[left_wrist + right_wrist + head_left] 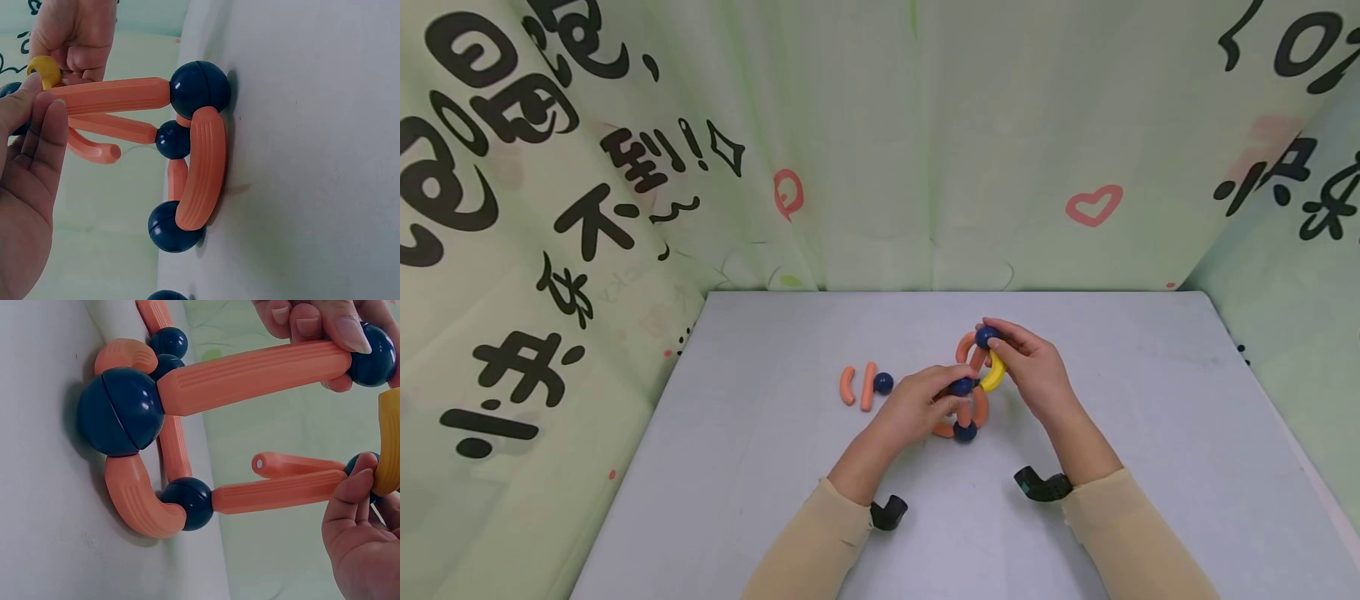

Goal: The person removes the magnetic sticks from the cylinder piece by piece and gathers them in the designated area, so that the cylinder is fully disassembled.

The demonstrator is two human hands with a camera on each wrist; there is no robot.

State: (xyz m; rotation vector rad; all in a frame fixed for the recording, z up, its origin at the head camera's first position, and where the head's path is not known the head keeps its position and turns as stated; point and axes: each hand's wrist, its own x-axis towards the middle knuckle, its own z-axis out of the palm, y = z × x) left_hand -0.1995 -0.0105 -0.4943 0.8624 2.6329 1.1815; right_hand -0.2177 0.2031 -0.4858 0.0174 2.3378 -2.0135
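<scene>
Gripping one blue ball (961, 387) each, the left hand (917, 406) and right hand (1036, 373) are holding the frame (981, 407), which is standing on the surface (722, 483) with its yellow rod (995, 374) curving between those balls.

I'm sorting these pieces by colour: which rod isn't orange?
The curved yellow rod between the left hand and the right hand; its colour sets it apart, as the other rods in view are all orange.

On and above the whitish table (715, 500), the balls (122, 412) are dark blue, the grooved sticks (256, 377) orange, and one curved stick (389, 444) yellow.
</scene>
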